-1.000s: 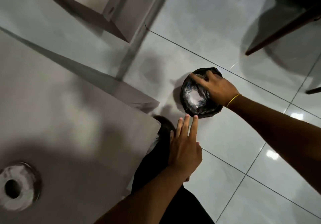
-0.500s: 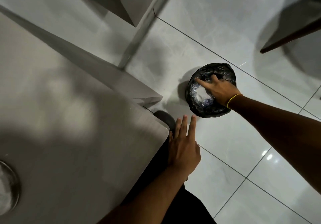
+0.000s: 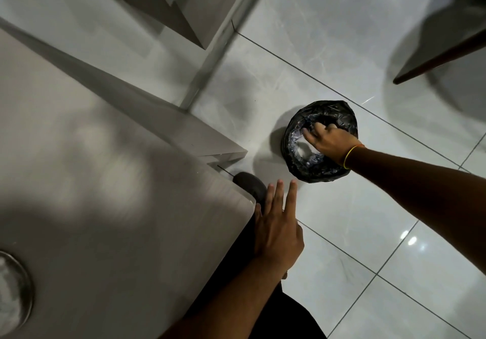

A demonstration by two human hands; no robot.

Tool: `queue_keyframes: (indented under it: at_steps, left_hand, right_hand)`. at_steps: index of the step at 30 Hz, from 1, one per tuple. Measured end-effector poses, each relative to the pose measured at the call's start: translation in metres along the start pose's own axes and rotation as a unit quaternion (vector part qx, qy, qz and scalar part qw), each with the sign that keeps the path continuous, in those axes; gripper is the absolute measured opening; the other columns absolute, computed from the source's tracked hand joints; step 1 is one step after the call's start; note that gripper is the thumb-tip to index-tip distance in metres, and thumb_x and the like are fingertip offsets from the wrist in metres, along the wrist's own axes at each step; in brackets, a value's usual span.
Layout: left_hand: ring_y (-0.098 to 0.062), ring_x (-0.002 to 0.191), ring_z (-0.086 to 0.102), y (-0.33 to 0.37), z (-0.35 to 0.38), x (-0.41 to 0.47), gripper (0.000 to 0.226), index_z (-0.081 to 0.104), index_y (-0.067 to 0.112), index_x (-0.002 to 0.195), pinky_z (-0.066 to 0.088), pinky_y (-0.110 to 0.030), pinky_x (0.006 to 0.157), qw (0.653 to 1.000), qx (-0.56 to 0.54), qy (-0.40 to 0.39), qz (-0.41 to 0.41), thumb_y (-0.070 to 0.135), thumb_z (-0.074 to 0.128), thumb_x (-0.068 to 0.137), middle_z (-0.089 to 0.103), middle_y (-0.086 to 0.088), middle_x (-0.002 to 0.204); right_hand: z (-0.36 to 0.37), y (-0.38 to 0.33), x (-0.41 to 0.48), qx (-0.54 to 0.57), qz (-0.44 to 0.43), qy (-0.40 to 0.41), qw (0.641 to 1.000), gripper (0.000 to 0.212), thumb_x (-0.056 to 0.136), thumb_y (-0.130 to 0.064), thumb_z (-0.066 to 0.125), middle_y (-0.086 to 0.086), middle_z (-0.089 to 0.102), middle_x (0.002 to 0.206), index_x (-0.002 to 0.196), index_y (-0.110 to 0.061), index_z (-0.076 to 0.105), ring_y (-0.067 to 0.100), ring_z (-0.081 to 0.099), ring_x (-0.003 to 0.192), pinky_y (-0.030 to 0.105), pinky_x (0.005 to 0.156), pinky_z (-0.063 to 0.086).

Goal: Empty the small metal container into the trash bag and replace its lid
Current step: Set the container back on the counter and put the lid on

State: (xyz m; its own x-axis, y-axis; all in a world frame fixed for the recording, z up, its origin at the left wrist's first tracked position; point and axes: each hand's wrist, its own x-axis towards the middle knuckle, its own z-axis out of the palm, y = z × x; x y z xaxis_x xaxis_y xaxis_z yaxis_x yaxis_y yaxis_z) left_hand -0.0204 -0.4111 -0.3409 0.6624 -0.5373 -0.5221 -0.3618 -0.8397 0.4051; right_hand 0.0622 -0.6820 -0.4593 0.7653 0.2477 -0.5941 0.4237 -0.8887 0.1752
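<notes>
Inside the trash bag [image 3: 324, 170], right hand [image 3: 330, 141] fingers [image 3: 309, 136] reach downward.

Right hand [image 3: 332, 142] deeper in trash bag [image 3: 322, 173]

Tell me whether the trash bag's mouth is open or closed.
Open: the trash bag is spread around a round rim, and the right hand reaches down inside it.

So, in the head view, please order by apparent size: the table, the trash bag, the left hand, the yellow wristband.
1. table
2. trash bag and left hand: look alike, and the hand is nearer the camera, so unranked
3. yellow wristband
</notes>
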Motion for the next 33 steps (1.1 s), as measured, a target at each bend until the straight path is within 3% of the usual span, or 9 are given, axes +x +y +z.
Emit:
queue_keyframes:
  at_steps: [2,5,8,11,15,19,25,28,33]
  left_hand:
    - [-0.024,0.168,-0.010,0.002,-0.004,-0.002,0.100,-0.016,0.036,0.168,0.018,-0.061,0.132,1.000,0.012,-0.006,0.003,0.026,0.060,0.103,-0.005,-0.001,0.184]
    - [-0.026,0.168,-0.008,0.015,-0.015,-0.004,0.107,-0.018,0.036,0.168,0.019,-0.065,0.131,1.000,0.028,0.002,0.013,0.024,0.063,0.099,-0.004,-0.003,0.184]
    - [-0.031,0.168,0.006,0.030,-0.035,-0.010,0.119,-0.004,0.028,0.172,0.025,-0.066,0.126,0.996,0.063,0.052,0.032,0.025,0.078,0.086,0.006,-0.007,0.183]
    - [-0.031,0.168,0.011,0.052,-0.062,-0.017,0.120,0.007,0.027,0.173,0.026,-0.066,0.125,0.993,0.062,0.093,0.039,0.021,0.081,0.078,0.009,-0.009,0.183]
    - [-0.028,0.169,0.001,0.089,-0.121,-0.039,0.103,0.010,0.026,0.173,0.021,-0.063,0.128,0.986,0.026,0.136,0.089,0.017,0.057,0.082,0.003,-0.009,0.183]
    - [-0.030,0.168,0.010,0.113,-0.197,-0.065,0.099,0.012,0.025,0.172,0.030,-0.062,0.127,0.970,0.033,0.202,0.129,0.029,0.062,0.087,0.010,-0.010,0.182]
    - [-0.025,0.169,0.005,0.073,-0.296,-0.122,0.088,0.006,0.029,0.173,0.015,-0.058,0.134,0.942,0.034,0.325,0.080,0.050,0.052,0.102,0.004,-0.003,0.184]
    - [-0.024,0.169,0.004,0.019,-0.336,-0.156,0.081,0.009,0.027,0.173,-0.001,-0.049,0.134,0.925,0.022,0.380,0.019,0.055,0.044,0.107,0.004,0.000,0.184]
    - [-0.021,0.169,0.006,-0.090,-0.372,-0.226,0.076,0.013,0.027,0.173,0.020,-0.061,0.132,0.903,-0.017,0.417,-0.103,0.054,0.039,0.107,0.012,0.000,0.183]
  right_hand:
    - [-0.001,0.001,-0.007,0.019,0.015,0.031,0.999,0.070,0.110,-0.004,0.028,0.020,0.054,0.140,0.173,-0.023,0.006,0.031,0.069,0.103,0.032,0.073,0.049]
    - [-0.011,0.007,-0.016,0.087,0.044,0.016,0.995,0.053,0.108,-0.002,0.029,0.024,0.055,0.143,0.161,0.001,0.032,0.037,0.063,0.119,0.044,0.093,0.058]
    - [-0.053,0.017,-0.044,0.217,0.136,0.011,0.967,0.062,0.105,-0.019,0.050,0.024,0.052,0.148,0.165,-0.013,0.032,0.047,0.068,0.115,0.050,0.092,0.060]
    - [-0.091,0.032,-0.084,0.457,0.267,0.074,0.845,0.076,0.091,-0.025,0.073,0.026,0.062,0.142,0.160,-0.027,0.041,0.053,0.070,0.112,0.051,0.094,0.058]
    - [-0.167,0.041,-0.155,0.647,0.357,0.110,0.665,0.070,0.073,0.011,0.077,0.019,0.076,0.100,0.137,-0.016,0.070,0.042,0.077,0.089,0.050,0.080,0.068]
    - [-0.261,0.036,-0.213,0.776,0.327,0.170,0.512,0.046,0.090,0.016,0.072,0.034,0.075,0.117,0.129,-0.009,0.075,0.044,0.076,0.092,0.062,0.080,0.067]
    - [-0.410,-0.005,-0.235,0.806,0.238,0.235,0.488,0.035,0.101,0.004,0.067,0.018,0.077,0.111,0.130,-0.013,0.077,0.022,0.078,0.081,0.038,0.065,0.068]
    - [-0.476,-0.041,-0.217,0.786,0.194,0.226,0.542,0.038,0.103,0.006,0.063,0.018,0.068,0.113,0.133,-0.012,0.076,0.028,0.077,0.080,0.053,0.074,0.070]
    - [-0.571,-0.139,-0.169,0.723,0.086,0.215,0.650,0.051,0.098,0.007,0.063,0.003,0.066,0.093,0.109,-0.039,0.081,0.030,0.073,0.075,0.055,0.060,0.069]
